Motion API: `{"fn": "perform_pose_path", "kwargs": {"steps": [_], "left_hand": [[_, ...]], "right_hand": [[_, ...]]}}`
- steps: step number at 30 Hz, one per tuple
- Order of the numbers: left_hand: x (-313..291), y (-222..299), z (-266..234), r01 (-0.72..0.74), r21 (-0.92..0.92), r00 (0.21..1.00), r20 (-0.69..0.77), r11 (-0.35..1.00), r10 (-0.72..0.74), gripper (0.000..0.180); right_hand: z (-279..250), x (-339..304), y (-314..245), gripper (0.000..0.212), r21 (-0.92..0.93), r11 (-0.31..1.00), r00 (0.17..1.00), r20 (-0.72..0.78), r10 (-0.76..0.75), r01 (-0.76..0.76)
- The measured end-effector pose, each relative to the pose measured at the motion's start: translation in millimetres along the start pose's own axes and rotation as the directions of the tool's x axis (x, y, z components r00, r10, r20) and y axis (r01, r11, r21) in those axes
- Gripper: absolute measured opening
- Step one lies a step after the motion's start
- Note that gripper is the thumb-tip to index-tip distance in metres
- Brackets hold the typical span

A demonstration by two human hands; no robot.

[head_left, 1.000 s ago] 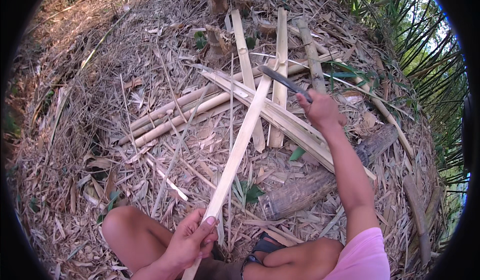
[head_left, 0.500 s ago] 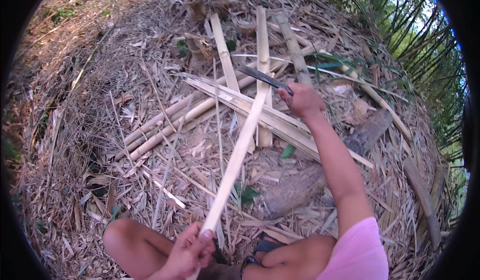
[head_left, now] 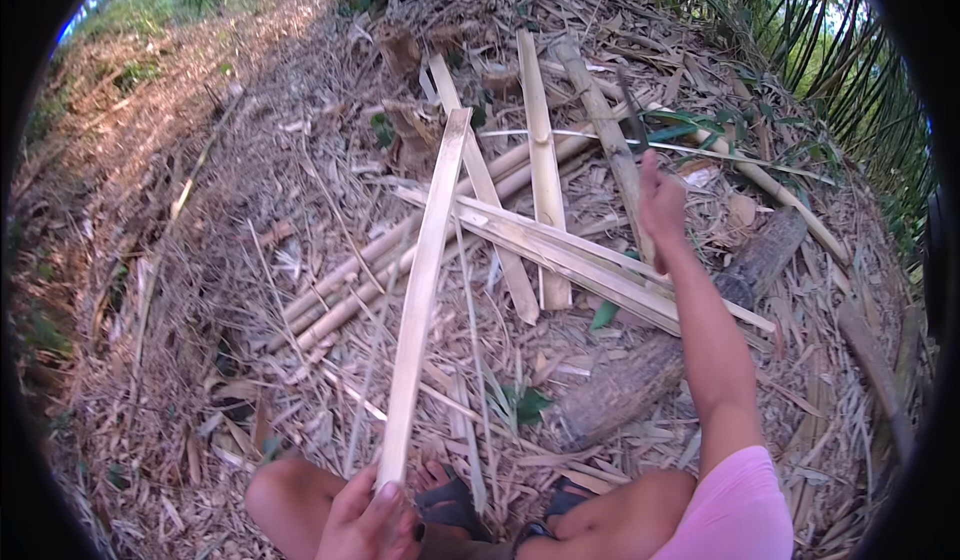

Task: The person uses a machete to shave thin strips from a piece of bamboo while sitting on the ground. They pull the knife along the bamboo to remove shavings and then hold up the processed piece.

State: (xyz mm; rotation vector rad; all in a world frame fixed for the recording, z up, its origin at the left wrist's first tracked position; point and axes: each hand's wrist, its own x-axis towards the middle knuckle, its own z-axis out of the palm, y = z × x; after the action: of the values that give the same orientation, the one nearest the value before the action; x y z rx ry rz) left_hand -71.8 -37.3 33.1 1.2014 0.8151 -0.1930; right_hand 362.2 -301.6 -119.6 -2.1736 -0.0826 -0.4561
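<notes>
My left hand (head_left: 366, 518) is closed around the lower end of a long pale split bamboo strip (head_left: 422, 280). The strip stands away from me, its far end free and above the ground litter. Out to the right, my right hand (head_left: 662, 205) grips the handle of a long dark-bladed knife (head_left: 630, 105). The blade points up and away, apart from the strip. Below and between the hands lies a bundle of split bamboo strips (head_left: 560, 247). Two more wide bamboo strips, one left (head_left: 482, 175) and one right (head_left: 543, 165), lie beyond it.
A thick log (head_left: 620, 395) rests on the ground before my right knee. Round bamboo poles (head_left: 345, 315) lie crosswise under the strips, and another pole (head_left: 600, 110) is near the knife. Cut stumps (head_left: 412, 125) stand farther off. Dry leaves and shavings cover the ground; bamboo stems rise at right.
The knife has moved off the strip, up and to the right, and its blade has turned more upright. The strip's far end has swung left.
</notes>
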Motion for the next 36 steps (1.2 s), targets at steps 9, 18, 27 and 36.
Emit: {"fn": "perform_pose_path", "kwargs": {"steps": [9,18,27,36], "left_hand": [[64,34,11,0.036,-0.089,0.964,0.266,0.995,-0.011,0.024],[60,-4,17,0.047,-0.084,0.971,0.238,0.995,-0.026,0.049],[55,-33,30,-0.561,0.734,0.752,0.26,0.381,0.606,0.074],[80,4,24,-0.224,0.024,0.964,0.155,0.974,0.218,0.047]], "right_hand": [[14,-109,-124,0.067,0.334,0.921,0.799,0.488,-0.352,0.203],[17,-124,-159,0.044,0.504,0.545,0.621,0.783,0.039,-0.67],[17,-132,-160,0.029,0.449,0.52,0.543,0.839,0.036,-0.727],[1,-149,-172,0.025,0.371,0.473,0.429,0.903,0.016,-0.799]]}}
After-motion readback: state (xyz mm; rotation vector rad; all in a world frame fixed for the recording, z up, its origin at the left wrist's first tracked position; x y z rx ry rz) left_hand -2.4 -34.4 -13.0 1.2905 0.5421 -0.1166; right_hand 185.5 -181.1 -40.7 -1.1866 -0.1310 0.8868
